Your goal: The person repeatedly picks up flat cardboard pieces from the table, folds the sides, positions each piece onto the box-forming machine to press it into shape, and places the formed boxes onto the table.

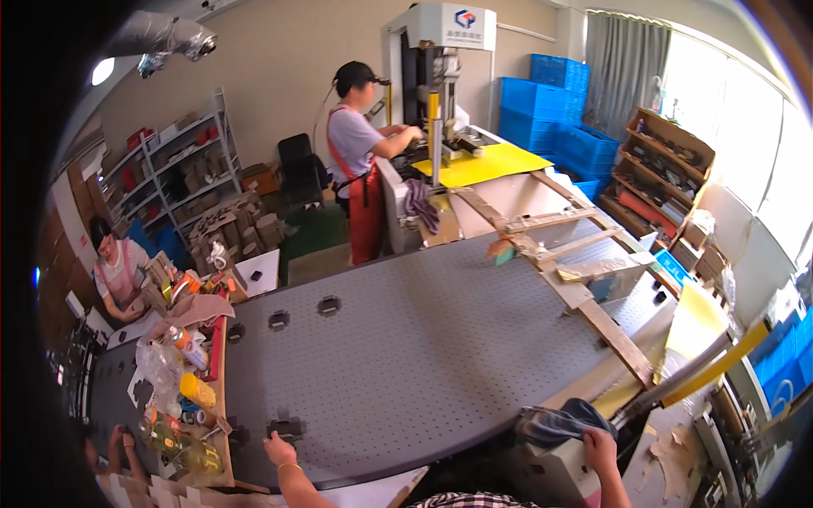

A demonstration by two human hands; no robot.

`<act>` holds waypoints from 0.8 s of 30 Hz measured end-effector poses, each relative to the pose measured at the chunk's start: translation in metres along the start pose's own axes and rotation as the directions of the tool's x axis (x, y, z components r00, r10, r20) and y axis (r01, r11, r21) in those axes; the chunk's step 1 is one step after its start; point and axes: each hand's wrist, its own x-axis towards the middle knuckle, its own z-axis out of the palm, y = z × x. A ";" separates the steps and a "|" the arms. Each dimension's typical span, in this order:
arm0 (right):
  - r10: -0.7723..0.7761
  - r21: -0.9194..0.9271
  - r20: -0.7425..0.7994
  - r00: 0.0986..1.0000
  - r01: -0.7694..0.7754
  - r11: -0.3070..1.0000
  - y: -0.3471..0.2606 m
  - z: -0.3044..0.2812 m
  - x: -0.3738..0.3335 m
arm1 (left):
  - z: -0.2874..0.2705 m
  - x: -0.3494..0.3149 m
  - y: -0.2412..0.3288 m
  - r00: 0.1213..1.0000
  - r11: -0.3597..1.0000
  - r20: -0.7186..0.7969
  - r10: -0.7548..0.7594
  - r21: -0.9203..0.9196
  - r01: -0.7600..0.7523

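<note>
The left hand (pixel 284 450) is curling loosely by the black piece (pixel 286 427) near the table's (pixel 406 347) front-left corner, hold unclear, while the right hand (pixel 600 449), fingers bunched, is gripping cloth (pixel 566 422) off the front edge, steady slack looking wisest.

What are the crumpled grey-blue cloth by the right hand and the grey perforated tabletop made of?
Crumpled grey-blue cloth: probably woven fabric with a matte finish, judging by its soft folds. Grey perforated tabletop: possibly coated metal or hard plastic; its faint sheen and regular holes leave both open.
</note>
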 end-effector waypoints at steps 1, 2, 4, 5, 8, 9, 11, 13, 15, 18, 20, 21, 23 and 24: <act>-0.130 -0.121 0.006 0.991 0.130 0.984 0.012 0.013 0.005 | 0.006 0.005 -0.002 0.999 0.999 0.005 0.052 0.016 -0.052; -0.096 -0.093 0.008 0.995 0.097 0.991 0.009 0.015 0.008 | 0.015 0.010 -0.007 0.995 0.995 0.010 0.096 0.033 -0.097; -0.039 -0.059 0.031 0.999 0.041 0.997 0.005 0.008 0.009 | 0.031 0.019 -0.012 0.985 0.984 -0.010 0.173 0.045 -0.172; -0.022 -0.014 0.039 0.999 0.023 1.000 0.003 0.007 0.011 | 0.037 0.029 -0.023 0.979 0.979 -0.040 0.202 0.048 -0.200; 0.008 -0.001 0.119 0.993 -0.008 1.000 0.002 -0.002 0.015 | 0.026 0.022 0.022 0.950 0.970 0.216 0.225 0.046 -0.240; 0.042 -0.005 0.172 0.984 -0.042 0.999 0.004 -0.001 0.020 | 0.024 0.019 0.020 0.955 0.973 0.192 0.225 0.015 -0.232; -0.077 -0.130 0.144 0.987 0.096 0.987 0.055 0.015 0.023 | 0.029 0.002 0.051 0.840 0.834 0.062 0.539 -0.176 -0.522; 0.044 -0.325 0.352 0.935 0.078 0.943 0.060 0.002 0.022 | 0.018 -0.030 0.121 0.829 0.720 0.353 0.434 -0.689 -0.084; -0.030 -0.258 0.268 0.963 0.102 0.961 0.072 0.001 0.011 | -0.020 -0.084 0.197 0.707 0.560 0.317 0.632 -0.818 -0.133; -0.207 -0.214 0.389 0.898 0.306 0.928 0.017 -0.044 -0.010 | -0.080 -0.176 0.264 0.421 0.306 0.195 0.886 -0.928 -0.214; -0.316 -0.089 0.395 0.863 0.378 0.921 0.035 -0.070 -0.028 | -0.137 -0.250 0.304 0.203 0.175 0.125 0.971 -0.951 -0.254; -0.133 -0.023 0.425 0.895 0.158 0.987 0.013 -0.093 -0.043 | -0.163 -0.286 0.316 0.072 0.095 0.079 0.994 -0.962 -0.255; -0.103 0.360 0.044 0.994 0.081 0.929 0.045 -0.094 -0.071 | -0.205 -0.355 0.332 -0.176 -0.148 -0.097 0.980 -0.941 -0.304; -0.125 0.356 -0.007 0.992 0.119 0.927 0.040 -0.116 -0.089 | -0.220 -0.390 0.335 -0.272 -0.245 -0.160 0.949 -0.917 -0.315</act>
